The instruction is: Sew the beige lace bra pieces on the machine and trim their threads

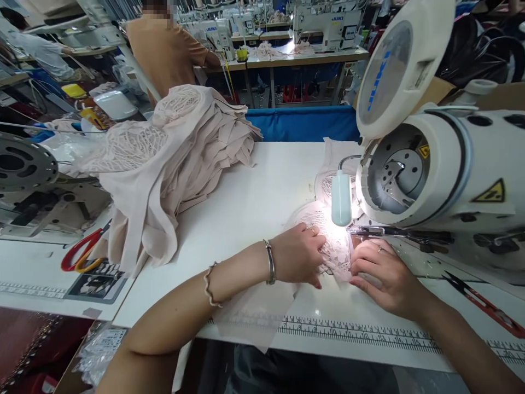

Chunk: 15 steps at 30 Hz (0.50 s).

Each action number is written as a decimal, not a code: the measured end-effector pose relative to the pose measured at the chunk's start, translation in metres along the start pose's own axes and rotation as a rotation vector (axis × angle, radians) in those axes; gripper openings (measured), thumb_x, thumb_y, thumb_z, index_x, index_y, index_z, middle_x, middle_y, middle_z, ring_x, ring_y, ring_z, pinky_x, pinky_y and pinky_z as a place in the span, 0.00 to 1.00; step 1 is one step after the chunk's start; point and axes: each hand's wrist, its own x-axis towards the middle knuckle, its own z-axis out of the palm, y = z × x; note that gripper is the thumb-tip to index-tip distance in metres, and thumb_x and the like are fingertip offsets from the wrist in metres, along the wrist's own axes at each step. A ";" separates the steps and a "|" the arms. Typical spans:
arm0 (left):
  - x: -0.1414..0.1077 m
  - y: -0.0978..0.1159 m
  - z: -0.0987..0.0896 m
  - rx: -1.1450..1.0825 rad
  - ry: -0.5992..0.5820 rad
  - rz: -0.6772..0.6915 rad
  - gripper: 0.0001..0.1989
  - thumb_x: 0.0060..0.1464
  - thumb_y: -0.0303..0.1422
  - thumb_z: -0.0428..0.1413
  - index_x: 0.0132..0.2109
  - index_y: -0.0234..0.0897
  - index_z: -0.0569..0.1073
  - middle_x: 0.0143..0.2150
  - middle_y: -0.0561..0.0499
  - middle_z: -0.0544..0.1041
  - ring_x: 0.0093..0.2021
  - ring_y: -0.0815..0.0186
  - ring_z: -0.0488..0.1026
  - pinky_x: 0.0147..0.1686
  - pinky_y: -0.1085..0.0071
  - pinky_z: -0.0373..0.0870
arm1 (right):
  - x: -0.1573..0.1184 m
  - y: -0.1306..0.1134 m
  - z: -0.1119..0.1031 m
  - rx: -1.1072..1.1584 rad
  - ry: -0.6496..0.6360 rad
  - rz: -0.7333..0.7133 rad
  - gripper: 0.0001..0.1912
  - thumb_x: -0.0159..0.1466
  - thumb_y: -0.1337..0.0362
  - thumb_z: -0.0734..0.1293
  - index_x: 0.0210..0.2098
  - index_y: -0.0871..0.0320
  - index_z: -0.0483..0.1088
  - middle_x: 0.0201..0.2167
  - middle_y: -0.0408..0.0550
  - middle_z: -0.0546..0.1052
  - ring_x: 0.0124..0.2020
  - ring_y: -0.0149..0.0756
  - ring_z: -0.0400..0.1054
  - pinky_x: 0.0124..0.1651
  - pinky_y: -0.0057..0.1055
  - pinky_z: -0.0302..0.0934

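**Both hands at the lace piece, beside the sewing machine head**

The left hand [298, 254] lies palm down with its fingers bent and slightly spread, fingertips pressing on the pale pink lace piece [336, 254]. The right hand [381, 273] is at the piece's right edge, fingers loosely curled together and the thumb close to them; whether it pinches the edge or only rests against it, I cannot tell.

The lace lies on the white table [262, 186], under the lit lamp [342, 200] and just beside the front of the sewing machine [479, 164]. The step in hand looks like lining up or guiding the lace at the needle area, though the needle itself is hard to make out in the glare. From here, the next move would seem to call for light, even pressure from both hands, with the fingertips clear of the needle.

A thin sheer cloth [256, 323] hangs over the near table edge, beneath the left forearm, near a printed ruler strip [353, 331]. Red snips [488, 306] lie to the right of the right hand. Further left are a heap of beige cloth with lace [197, 148] and scissors [80, 257] with red and orange handles. Beyond the table sits a person in a brown shirt [164, 52].
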 end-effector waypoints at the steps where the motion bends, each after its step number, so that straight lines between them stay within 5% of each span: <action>1: 0.001 -0.004 0.001 -0.041 -0.001 0.026 0.21 0.54 0.47 0.67 0.26 0.35 0.74 0.33 0.47 0.77 0.33 0.62 0.71 0.33 0.66 0.61 | 0.000 -0.001 -0.001 0.036 -0.006 0.004 0.08 0.69 0.65 0.65 0.31 0.54 0.67 0.32 0.44 0.74 0.37 0.38 0.68 0.52 0.45 0.60; 6: 0.008 -0.020 -0.003 -0.326 -0.087 -0.008 0.21 0.66 0.38 0.58 0.24 0.34 0.68 0.22 0.55 0.71 0.24 0.70 0.63 0.28 0.71 0.58 | -0.002 -0.001 -0.004 0.231 -0.036 0.039 0.16 0.73 0.63 0.61 0.26 0.55 0.64 0.27 0.44 0.71 0.34 0.37 0.65 0.45 0.40 0.60; 10: 0.013 -0.023 -0.011 -0.310 0.022 -0.246 0.20 0.69 0.34 0.53 0.26 0.36 0.65 0.19 0.58 0.64 0.20 0.71 0.56 0.24 0.72 0.53 | -0.007 0.001 -0.003 0.372 -0.026 0.117 0.21 0.75 0.58 0.57 0.26 0.54 0.64 0.23 0.43 0.69 0.30 0.36 0.65 0.38 0.36 0.61; 12: 0.017 -0.019 -0.008 -0.186 0.115 -0.309 0.16 0.66 0.32 0.55 0.28 0.36 0.67 0.22 0.57 0.66 0.22 0.70 0.58 0.25 0.71 0.53 | -0.010 0.005 -0.001 0.294 0.079 0.196 0.18 0.75 0.60 0.58 0.29 0.53 0.66 0.23 0.41 0.70 0.28 0.35 0.66 0.35 0.33 0.62; 15: 0.024 -0.008 0.005 -0.001 0.237 -0.138 0.12 0.65 0.23 0.51 0.31 0.35 0.70 0.29 0.52 0.73 0.27 0.67 0.64 0.29 0.69 0.58 | -0.012 0.010 0.001 -0.027 0.270 0.233 0.08 0.72 0.67 0.62 0.37 0.53 0.70 0.30 0.42 0.76 0.33 0.35 0.71 0.39 0.32 0.65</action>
